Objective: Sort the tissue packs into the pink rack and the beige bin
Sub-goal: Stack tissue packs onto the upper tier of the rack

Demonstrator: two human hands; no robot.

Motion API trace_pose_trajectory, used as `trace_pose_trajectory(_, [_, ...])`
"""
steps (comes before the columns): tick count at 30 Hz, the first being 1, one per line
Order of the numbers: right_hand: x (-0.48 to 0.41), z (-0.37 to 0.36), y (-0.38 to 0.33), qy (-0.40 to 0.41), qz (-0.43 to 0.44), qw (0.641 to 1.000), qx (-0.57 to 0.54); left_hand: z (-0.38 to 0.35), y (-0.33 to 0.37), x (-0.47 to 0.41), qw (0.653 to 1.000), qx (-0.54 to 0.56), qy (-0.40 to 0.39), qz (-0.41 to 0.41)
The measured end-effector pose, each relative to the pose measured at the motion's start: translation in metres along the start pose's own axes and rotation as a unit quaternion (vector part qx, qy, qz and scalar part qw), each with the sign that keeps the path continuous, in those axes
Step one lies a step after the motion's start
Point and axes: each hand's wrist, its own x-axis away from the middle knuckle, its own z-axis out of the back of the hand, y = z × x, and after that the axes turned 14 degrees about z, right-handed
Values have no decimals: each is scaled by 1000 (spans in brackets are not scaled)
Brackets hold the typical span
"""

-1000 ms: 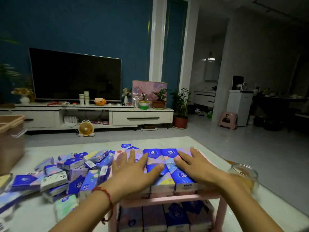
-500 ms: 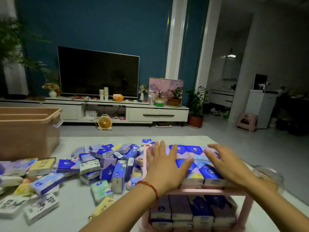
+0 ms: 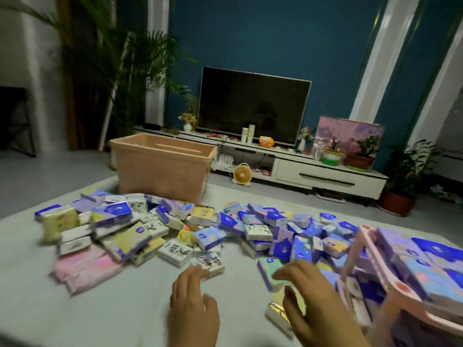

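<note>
Both hands are open and hold nothing. The left hand (image 3: 194, 306) hangs low over the table (image 3: 100, 316) with its fingers loosely spread, the tips just short of a white pack (image 3: 211, 265). The right hand (image 3: 315, 299) is spread the same way, its fingertips close to a mint-green pack (image 3: 271, 272). Because of the blur I cannot tell if they touch it.

Beyond the fingertips lies the heap of tissue packs (image 3: 175, 229), not yet sorted. Just beside the right wrist, on its outer side, stands the pink rack (image 3: 411, 296), already loaded on top. The beige bin (image 3: 162, 169) stands far beyond the left fingertips, behind the heap.

The danger, I think, is the right forearm: a quick turn could hit the rack and push its top packs off. A reach over the heap to the bin could also drag loose packs along. The wrapping looks smooth, so a hurried pinch may slip.

The white packs carry dark brush-like characters and the blue ones a round pale logo, but nothing is sharp enough to read.
</note>
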Motion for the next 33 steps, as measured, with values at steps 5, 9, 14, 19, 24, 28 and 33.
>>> trace_pose_trajectory(5, [-43, -73, 6, -151, -129, 977, -81, 16, -24, -38, 997, -71, -7, -21])
trace_pose_trajectory(9, [-92, -118, 4, -167, -177, 963, -115, 41, -45, -71, 997, -59, 49, -3])
trace_pose_trajectory(14, [-146, -166, 26, -109, -192, 974, -41, 67, -69, -107, 984, -93, 147, 26])
trace_pose_trajectory(19, [-169, -180, 73, -156, -289, 944, -12, 87, -88, -133, 976, -89, 190, 50])
trace_pose_trajectory(24, [-169, -179, 80, -195, -242, 946, 86, 112, -105, -188, 966, -244, 55, 71])
trace_pose_trajectory(28, [-174, -169, 79, -269, -193, 940, 82, 126, -112, -229, 898, -399, -134, 129])
trace_pose_trajectory(33, [-173, -120, 64, -94, -203, 974, -27, 133, -79, -223, 901, -418, -77, 91])
